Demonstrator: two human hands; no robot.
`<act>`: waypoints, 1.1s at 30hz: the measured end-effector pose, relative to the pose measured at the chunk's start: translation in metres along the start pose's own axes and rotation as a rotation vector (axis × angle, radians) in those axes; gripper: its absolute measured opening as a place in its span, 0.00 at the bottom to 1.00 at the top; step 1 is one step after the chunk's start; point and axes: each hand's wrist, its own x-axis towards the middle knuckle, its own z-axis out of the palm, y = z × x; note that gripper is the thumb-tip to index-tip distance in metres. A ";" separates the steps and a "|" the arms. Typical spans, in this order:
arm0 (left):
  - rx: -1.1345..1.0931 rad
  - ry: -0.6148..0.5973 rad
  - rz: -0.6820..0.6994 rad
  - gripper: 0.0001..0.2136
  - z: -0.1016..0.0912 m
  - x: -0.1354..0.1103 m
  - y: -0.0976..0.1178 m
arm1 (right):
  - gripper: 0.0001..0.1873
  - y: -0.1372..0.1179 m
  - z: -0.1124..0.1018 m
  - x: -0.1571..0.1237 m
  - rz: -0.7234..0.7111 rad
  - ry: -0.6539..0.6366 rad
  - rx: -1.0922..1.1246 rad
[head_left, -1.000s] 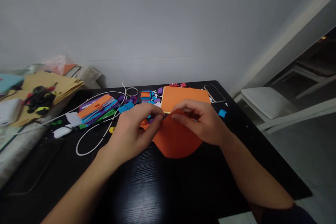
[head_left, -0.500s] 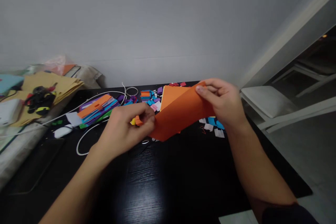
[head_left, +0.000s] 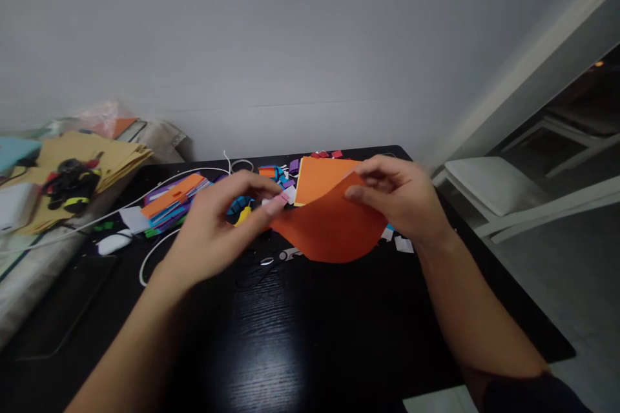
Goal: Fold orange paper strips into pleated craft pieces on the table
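Both hands hold a dark orange sheet of paper [head_left: 332, 229] above a black table [head_left: 300, 335]. The sheet curves downward in a loop between them. My left hand [head_left: 217, 226] pinches its left corner with finger and thumb. My right hand [head_left: 397, 197] pinches the sheet's upper right part. Behind the sheet lies a stack of lighter orange paper [head_left: 317, 177]. Under the sheet, scissors [head_left: 271, 261] rest on the table.
Small coloured paper pieces [head_left: 276, 174] and a fan of coloured strips [head_left: 172, 203] lie at the back of the table, with a white cable [head_left: 159, 251] and a white mouse [head_left: 112, 243]. Brown envelopes [head_left: 97, 155] sit at far left. A white chair [head_left: 484, 184] stands right.
The sheet was stretched flat and raised half a second ago; my right hand has since come back down and left, so the sheet now bows downward again. My left hand shifted slightly up.
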 end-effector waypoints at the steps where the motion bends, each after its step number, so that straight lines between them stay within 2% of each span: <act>1: 0.005 -0.082 0.022 0.07 0.003 -0.001 0.003 | 0.17 -0.003 0.005 -0.003 -0.003 -0.009 0.003; 3: 0.009 -0.214 0.042 0.05 0.007 -0.004 0.007 | 0.17 -0.006 0.012 -0.007 -0.020 -0.029 0.022; 5: 0.023 -0.273 0.025 0.07 0.009 -0.007 0.008 | 0.18 -0.005 0.014 -0.008 -0.023 -0.062 0.043; 9: 0.034 -0.167 -0.036 0.10 0.007 -0.010 0.006 | 0.24 0.005 0.005 -0.001 0.035 -0.158 0.055; 11: -0.026 -0.144 -0.073 0.10 0.004 -0.011 0.006 | 0.23 0.010 0.000 0.004 0.081 -0.154 0.067; 15: -0.281 -0.292 -0.096 0.13 0.003 -0.010 0.006 | 0.24 0.014 -0.001 0.005 0.128 -0.180 0.109; 16: -0.332 -0.296 -0.090 0.13 0.005 -0.010 0.006 | 0.23 0.013 0.001 0.004 0.128 -0.197 0.112; 20: -0.392 -0.168 -0.028 0.08 0.015 -0.006 -0.001 | 0.18 0.007 0.007 -0.002 0.114 -0.298 0.097; 23: -0.326 -0.179 0.133 0.17 0.021 -0.005 -0.002 | 0.13 0.002 0.010 -0.005 0.103 -0.399 0.099; 26: -0.237 -0.196 0.223 0.14 0.021 -0.006 0.001 | 0.08 -0.001 0.013 -0.009 0.013 -0.431 0.073; 28: -0.198 -0.170 0.217 0.10 0.020 -0.008 0.005 | 0.07 -0.003 0.014 -0.011 -0.086 -0.409 -0.020; 30: -0.166 -0.137 0.188 0.09 0.019 -0.010 0.009 | 0.07 -0.006 0.016 -0.013 -0.135 -0.368 -0.093; 33: -0.116 -0.139 0.148 0.10 0.017 -0.014 0.013 | 0.08 -0.011 0.018 -0.016 -0.068 -0.332 -0.076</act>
